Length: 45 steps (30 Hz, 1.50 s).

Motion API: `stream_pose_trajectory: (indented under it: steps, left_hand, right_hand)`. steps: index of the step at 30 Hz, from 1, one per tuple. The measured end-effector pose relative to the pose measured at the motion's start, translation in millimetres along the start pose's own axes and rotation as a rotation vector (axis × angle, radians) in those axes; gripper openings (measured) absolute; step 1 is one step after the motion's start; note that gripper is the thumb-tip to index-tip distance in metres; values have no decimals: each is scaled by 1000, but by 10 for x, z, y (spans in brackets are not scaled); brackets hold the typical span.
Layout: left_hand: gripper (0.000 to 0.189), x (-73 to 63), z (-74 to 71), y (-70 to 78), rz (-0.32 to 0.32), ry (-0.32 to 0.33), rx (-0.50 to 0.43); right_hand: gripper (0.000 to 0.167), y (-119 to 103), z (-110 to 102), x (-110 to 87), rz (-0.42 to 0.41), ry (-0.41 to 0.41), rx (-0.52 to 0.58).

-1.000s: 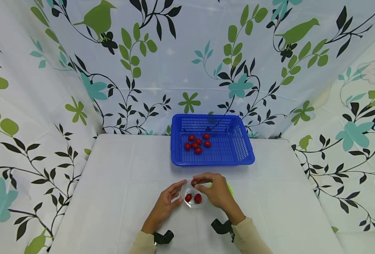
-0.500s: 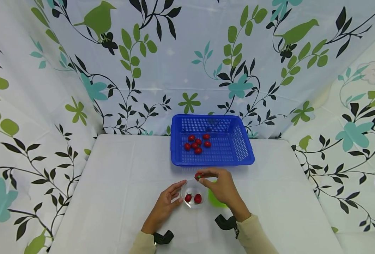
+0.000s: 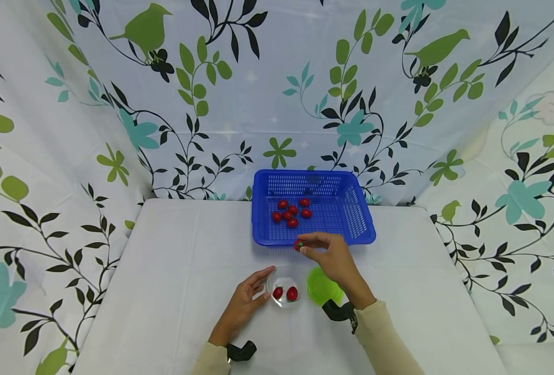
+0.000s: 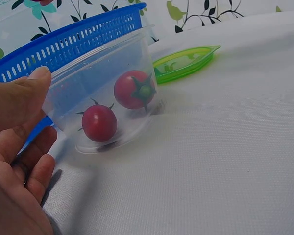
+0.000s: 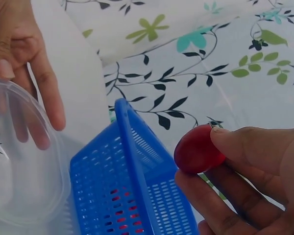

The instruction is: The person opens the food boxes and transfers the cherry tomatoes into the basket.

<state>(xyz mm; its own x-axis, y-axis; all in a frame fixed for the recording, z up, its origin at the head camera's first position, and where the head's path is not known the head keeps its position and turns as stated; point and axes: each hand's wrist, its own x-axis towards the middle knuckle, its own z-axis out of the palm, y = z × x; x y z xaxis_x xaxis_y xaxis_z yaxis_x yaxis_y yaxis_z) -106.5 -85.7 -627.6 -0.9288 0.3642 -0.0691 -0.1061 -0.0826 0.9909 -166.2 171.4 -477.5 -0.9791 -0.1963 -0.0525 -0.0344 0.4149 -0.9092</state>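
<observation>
My right hand (image 3: 335, 260) pinches a small red tomato (image 5: 198, 149) between thumb and fingers, near the front rim of the blue basket (image 3: 314, 242). A clear plastic container (image 4: 76, 95) stands on the table, with my left hand (image 3: 245, 302) curved round its left side, thumb at the rim. Inside the container lie two tomatoes with green stems, the nearer tomato (image 4: 99, 123) and another tomato (image 4: 134, 89). Several red tomatoes (image 3: 292, 223) are gathered in the left part of the basket.
A bright green lid (image 3: 324, 287) lies on the table just right of the container. The white-covered table (image 3: 178, 245) meets a patterned curtain (image 3: 239, 109) behind the basket. More patterned cloth hangs along both sides.
My right hand has lifted the tomato from over the container and carried it forward and right to the basket's front rim, uncovering the green lid. The left hand stays put.
</observation>
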Motion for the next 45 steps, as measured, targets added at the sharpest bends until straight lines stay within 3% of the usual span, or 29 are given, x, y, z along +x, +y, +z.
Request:
stream_pose_trajectory:
  steps: [13, 30, 45]
  left_hand:
    - [58, 9, -19, -41, 48, -9, 18]
    - [58, -4, -19, -9, 65, -16, 14]
    - [58, 3, -18, -14, 63, -19, -12]
  right_hand:
    - [29, -19, -170, 259, 15, 33, 4]
    - [30, -26, -416, 614, 63, 70, -3]
    - [28, 48, -510, 965, 104, 75, 18]
